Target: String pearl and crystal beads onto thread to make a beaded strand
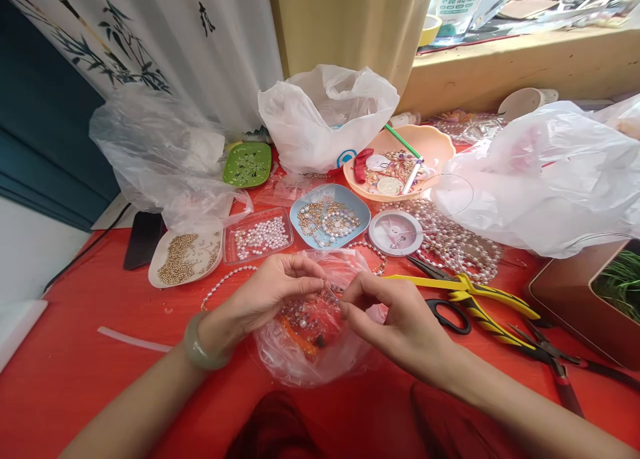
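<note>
My left hand (280, 286), with a jade-coloured bangle (200, 346) on its wrist, pinches at something too small to make out. A short way to its right, my right hand (383, 306) is closed in a pinch too, and what its fingertips hold is unclear. Below both hands lies an open clear plastic bag (320, 372) with assorted beads (304, 322) and an orange piece (299, 339) inside. Just beyond the hands stand a clear square tray of white pearl beads (260, 237), a blue dish (357, 202) of gold and pearl beads, and a round spool (395, 232).
A cream dish of gold beads (183, 259) and a phone (143, 239) are at left. Yellow-handled pliers (493, 322), black scissors (450, 316) and red-handled pliers (555, 359) lie at right, near a planter box (575, 299). Plastic bags (550, 179) and a peach bowl (445, 154) stand behind.
</note>
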`<state>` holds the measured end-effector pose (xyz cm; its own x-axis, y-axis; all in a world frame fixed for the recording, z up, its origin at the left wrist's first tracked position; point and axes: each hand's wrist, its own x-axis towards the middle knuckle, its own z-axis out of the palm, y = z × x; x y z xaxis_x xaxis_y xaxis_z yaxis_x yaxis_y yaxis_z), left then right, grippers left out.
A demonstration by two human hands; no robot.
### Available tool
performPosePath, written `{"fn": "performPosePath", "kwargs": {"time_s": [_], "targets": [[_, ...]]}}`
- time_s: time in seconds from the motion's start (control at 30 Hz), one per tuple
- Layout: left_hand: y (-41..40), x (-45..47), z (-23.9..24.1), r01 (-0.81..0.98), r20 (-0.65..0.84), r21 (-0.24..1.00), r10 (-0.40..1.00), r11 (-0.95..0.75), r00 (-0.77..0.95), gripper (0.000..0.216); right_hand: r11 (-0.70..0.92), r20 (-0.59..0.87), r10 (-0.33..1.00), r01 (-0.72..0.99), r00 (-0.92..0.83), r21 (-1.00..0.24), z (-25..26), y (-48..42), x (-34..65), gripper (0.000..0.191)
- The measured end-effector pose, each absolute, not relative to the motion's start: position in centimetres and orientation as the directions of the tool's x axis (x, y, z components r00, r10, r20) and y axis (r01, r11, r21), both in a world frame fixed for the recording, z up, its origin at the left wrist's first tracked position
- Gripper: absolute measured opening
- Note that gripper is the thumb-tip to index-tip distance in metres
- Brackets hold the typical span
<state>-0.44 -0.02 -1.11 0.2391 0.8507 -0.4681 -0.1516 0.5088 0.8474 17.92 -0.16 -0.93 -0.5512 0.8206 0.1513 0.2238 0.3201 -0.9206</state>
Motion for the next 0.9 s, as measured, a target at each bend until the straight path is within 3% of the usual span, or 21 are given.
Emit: {"fn": "performPosePath", "kwargs": {"time_s": [0.37, 0.53, 0.7, 0.9], "targets": [[0.0, -0.3, -0.9, -0.063, -0.414, 0.895, 0.873, 0.443, 0.259, 0.021, 0.324, 0.112, 0.833, 0.313, -0.543, -0.893, -1.2, 0.0, 17.9, 0.012], [0.0, -0.8, -0.4, 0.345, -0.313, 0.911, 0.922, 0.224, 0.226, 0.005, 0.317, 0.086, 0.842, 0.360, -0.533, -0.877, -1.9, 0.4, 17.9, 0.011], [-0.5, -1.1, -0.7, 0.708, -0.136, 0.684, 0.923, -0.175, 0.359, 0.015, 0.314, 0.077, 0.852, 0.388, -0.518, -0.867, -2.2, 0.5, 18.0, 0.012], [-1.0, -0.3, -1.8, 0.823, -0.100, 0.430, 0.887, -0.371, 0.451, 0.015, 0.300, 0.053, 0.852, 0.402, -0.522, -0.865, -2.1, 0.5, 17.8, 0.013]]}}
